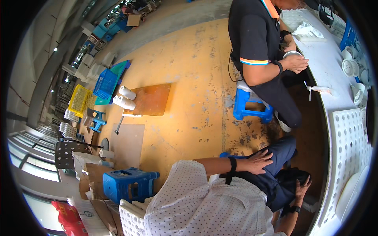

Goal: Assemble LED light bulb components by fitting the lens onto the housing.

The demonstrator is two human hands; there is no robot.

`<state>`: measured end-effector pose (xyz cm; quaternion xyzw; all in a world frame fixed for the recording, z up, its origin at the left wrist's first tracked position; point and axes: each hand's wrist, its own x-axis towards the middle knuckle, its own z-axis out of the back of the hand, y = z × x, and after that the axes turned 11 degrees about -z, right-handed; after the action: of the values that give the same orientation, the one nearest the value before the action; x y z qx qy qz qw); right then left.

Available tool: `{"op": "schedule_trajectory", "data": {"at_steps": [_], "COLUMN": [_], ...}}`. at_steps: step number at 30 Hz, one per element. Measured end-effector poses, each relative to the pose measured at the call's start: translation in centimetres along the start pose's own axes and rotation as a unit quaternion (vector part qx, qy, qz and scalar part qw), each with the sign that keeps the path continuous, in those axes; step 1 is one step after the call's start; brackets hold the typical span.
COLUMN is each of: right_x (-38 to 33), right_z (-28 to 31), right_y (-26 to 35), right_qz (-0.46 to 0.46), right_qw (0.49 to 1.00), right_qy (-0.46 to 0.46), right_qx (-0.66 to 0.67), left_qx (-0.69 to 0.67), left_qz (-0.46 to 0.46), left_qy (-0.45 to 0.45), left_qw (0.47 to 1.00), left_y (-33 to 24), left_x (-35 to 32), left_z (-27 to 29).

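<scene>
My left hand [260,162] lies flat on my dark-trousered thigh [280,157], fingers stretched out and apart, with nothing held. My right hand [302,187] rests on my other knee, its fingers spread and bent over the dark cloth. Both wrists carry black bands. The white table [321,70] stands along my right, and a white board with rows of round holes [348,145] lies on it, nearest to my right hand. Part of a large white rounded piece [354,192] shows at the table's near end.
A co-worker in a black shirt [254,43] sits on a blue stool [252,104], holding a white round dish [292,53]. White ceramic pieces [350,67] and a white cloth [309,30] are on the table. Another blue stool [130,183], white rolls [125,100] and crates [80,98] stand to the left.
</scene>
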<state>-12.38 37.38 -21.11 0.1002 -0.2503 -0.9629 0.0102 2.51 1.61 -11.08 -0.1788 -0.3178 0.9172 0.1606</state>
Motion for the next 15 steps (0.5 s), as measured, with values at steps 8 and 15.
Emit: {"op": "schedule_trajectory", "data": {"at_steps": [8,15], "right_x": [-1.9,-3.6], "right_z": [1.4,3.0], "right_y": [3.1,4.2], "right_qz": [-0.075,-0.128], "right_qw": [0.997,0.992], "right_qy": [0.011,0.013], "right_qx": [0.0,0.007], "left_qx": [0.042,0.076], "left_qz": [0.006,-0.007], "left_qy": [0.025,0.085], "left_qw": [0.999,0.993], "left_y": [0.0,0.5], "left_x": [3.1,5.1], "left_z": [0.7,0.3]}}
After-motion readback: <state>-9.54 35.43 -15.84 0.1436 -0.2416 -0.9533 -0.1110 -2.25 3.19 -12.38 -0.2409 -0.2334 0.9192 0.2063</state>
